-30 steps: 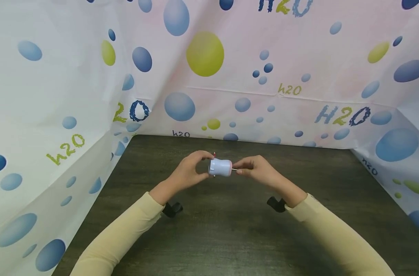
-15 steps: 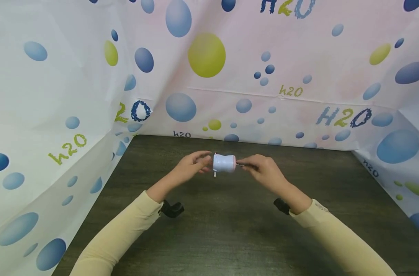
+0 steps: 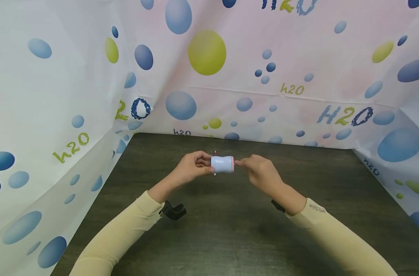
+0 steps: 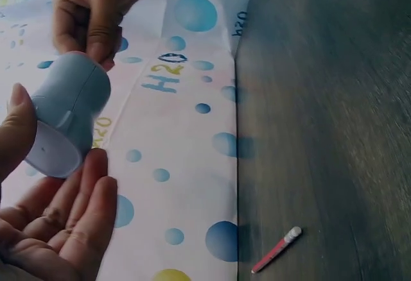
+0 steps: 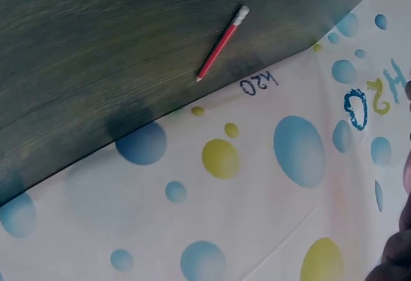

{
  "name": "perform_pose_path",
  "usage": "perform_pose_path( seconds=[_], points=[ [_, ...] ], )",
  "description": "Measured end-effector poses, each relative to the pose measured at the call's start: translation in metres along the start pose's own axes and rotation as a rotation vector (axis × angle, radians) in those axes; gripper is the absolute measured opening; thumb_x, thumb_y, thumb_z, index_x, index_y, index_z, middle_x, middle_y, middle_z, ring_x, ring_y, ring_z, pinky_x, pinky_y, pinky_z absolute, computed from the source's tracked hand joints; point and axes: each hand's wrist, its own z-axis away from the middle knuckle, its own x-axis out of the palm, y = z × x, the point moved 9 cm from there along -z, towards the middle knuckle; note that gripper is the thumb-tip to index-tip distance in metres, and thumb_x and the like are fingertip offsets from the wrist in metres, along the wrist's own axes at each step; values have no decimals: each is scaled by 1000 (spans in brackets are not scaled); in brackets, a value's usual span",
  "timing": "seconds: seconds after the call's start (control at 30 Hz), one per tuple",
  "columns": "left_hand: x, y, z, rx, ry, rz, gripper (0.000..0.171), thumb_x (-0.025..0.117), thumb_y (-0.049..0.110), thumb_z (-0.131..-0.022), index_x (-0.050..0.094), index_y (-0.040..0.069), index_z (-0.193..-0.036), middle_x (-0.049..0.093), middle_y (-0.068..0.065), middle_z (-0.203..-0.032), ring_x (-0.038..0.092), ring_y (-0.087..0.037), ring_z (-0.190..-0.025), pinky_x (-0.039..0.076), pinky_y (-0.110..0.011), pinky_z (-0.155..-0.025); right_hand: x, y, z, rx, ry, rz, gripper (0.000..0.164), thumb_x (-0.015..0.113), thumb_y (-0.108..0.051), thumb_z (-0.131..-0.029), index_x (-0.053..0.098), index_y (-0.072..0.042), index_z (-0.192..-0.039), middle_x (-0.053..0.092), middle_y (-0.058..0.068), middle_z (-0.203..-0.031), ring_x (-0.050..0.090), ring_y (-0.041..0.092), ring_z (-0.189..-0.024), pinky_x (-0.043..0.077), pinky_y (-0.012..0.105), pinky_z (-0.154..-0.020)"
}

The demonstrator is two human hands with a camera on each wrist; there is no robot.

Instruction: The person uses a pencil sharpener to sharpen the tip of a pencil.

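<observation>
A light blue, narrow-waisted pencil sharpener [image 3: 222, 164] with a pink right end is held sideways in the air. My left hand [image 3: 192, 166] grips its left end, thumb against the near side. In the left wrist view the sharpener's wide pale end [image 4: 54, 151] faces the camera, with the left-hand fingers [image 4: 90, 229] below. My right hand [image 3: 264, 174] pinches the thin metal crank at the pink end; the fingers mostly hide it. On the table lies a red pencil [image 5: 219, 47] with a white end, overlapped by the sharpener in the head view.
The dark wooden table [image 3: 213, 237] reaches back to a white sheet [image 3: 237, 50] printed with blue and green spots. That sheet also rises along the left and right sides. A black wrist camera [image 3: 174, 211] sticks out under the left sleeve.
The left hand came off the sharpener half a second ago and now holds its left end again. The right hand has turned at the crank, knuckles now higher. The pencil stays put.
</observation>
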Motion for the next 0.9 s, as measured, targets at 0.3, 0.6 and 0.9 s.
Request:
perform_pose_path(
  seconds=[0.3,0.6,0.9],
  points=[
    [-3,14,10,213,91,-184,46,84,6,-82,65,-1,-124,72,-20,-119,72,-31,-106,62,-43,-93,27,31,0,435,-432,-365,17,65,6,-94,76,6,-108,78,23,-103,77,28,-89,64,36,-74],
    [3,30,17,456,127,-396,53,87,-2,-76,62,0,-123,66,-19,-127,67,-35,-117,58,-45,-102,49,53,13,679,-630,-625,27,63,-6,-100,70,10,-121,78,23,-105,71,16,-82,61,31,-75],
    [1,-7,1,-21,-63,-25,88,56,66,-95,45,-1,-150,61,-27,-140,62,-42,-129,53,-51,-110,27,31,2,337,-400,-259,28,66,0,-96,73,-1,-122,78,17,-107,70,21,-80,53,28,-64]
  ],
)
